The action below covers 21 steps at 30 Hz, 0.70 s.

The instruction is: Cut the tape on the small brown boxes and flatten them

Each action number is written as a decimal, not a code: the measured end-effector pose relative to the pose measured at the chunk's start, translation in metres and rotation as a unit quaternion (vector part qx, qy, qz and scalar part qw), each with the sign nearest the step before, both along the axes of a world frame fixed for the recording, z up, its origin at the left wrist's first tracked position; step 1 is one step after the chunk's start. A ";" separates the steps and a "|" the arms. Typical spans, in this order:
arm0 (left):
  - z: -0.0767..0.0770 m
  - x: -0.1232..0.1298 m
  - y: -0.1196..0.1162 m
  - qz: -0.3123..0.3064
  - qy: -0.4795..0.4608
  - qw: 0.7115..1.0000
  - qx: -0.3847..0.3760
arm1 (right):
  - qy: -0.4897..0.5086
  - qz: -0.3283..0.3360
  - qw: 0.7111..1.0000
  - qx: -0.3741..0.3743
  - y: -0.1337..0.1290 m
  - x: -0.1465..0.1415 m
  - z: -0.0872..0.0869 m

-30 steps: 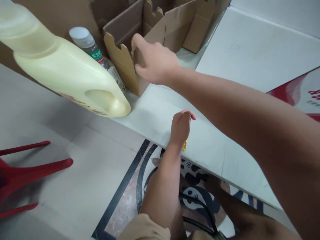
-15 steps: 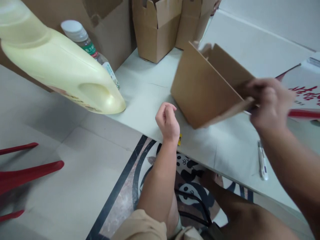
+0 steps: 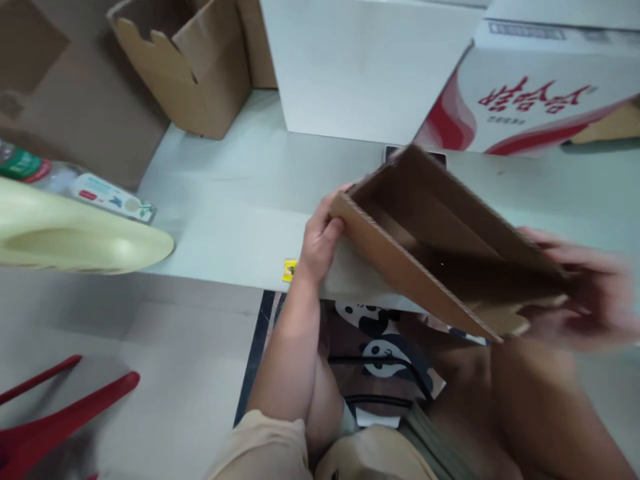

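Note:
A brown cardboard box is held tilted above the table's front edge, its open side facing up towards me. My left hand is closed on its left end, thumb on the near panel and the other fingers hidden behind. At the right end, beside a notched flap, my right hand grips the box. That hand is smeared by motion, and some of its fingers are hidden by the cardboard. Close to my left forearm lies a small yellow packet on the pale table.
A second cardboard box stands at the back left. White cartons stand behind, one with red lettering. A dark flat object lies partly behind the held box. At left are a pale yellow jug, a bottle and red stool legs.
My left hand has opened from a curl and taken hold of the box's left end. The box has turned its open side towards me and come nearer. The view has swung right.

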<state>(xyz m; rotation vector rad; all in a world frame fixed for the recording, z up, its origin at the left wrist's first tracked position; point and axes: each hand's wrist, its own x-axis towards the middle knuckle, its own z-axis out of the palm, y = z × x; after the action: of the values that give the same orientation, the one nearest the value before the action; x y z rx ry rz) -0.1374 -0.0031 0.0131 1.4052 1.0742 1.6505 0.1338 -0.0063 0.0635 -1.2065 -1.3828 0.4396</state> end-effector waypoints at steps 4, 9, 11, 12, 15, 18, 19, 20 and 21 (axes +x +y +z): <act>-0.004 0.009 0.001 0.072 0.063 0.995 -0.040 | 0.149 0.096 0.983 0.047 -0.004 -0.005 0.000; -0.008 0.020 -0.010 0.099 0.096 0.982 -0.129 | 0.209 0.071 0.974 0.051 0.005 0.009 -0.018; -0.010 0.028 -0.014 0.109 0.112 0.978 -0.141 | 0.173 0.056 0.983 0.024 0.007 0.016 -0.025; -0.011 0.032 -0.015 0.124 0.126 0.975 -0.134 | 0.161 0.054 0.985 0.007 0.006 0.019 -0.027; -0.008 0.045 -0.019 0.194 0.167 0.962 -0.095 | 0.153 0.059 0.986 -0.036 0.001 0.029 -0.031; 0.001 0.055 -0.024 0.248 0.182 0.949 -0.066 | 0.123 0.076 0.987 -0.070 -0.005 0.039 -0.036; 0.003 0.057 -0.025 0.251 0.174 0.951 -0.044 | 0.109 0.080 0.988 -0.080 -0.006 0.042 -0.039; 0.004 0.059 -0.026 0.245 0.159 0.956 -0.013 | 0.098 0.082 0.988 -0.088 -0.006 0.044 -0.041; 0.005 0.060 -0.026 0.229 0.134 0.964 0.025 | 0.090 0.083 0.988 -0.094 -0.005 0.046 -0.044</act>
<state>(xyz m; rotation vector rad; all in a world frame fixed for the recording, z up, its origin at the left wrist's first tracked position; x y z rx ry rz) -0.0778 -0.0291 0.0180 1.5238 1.6211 1.8446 0.1797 -0.0116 0.0195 -1.1735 -1.3117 0.7928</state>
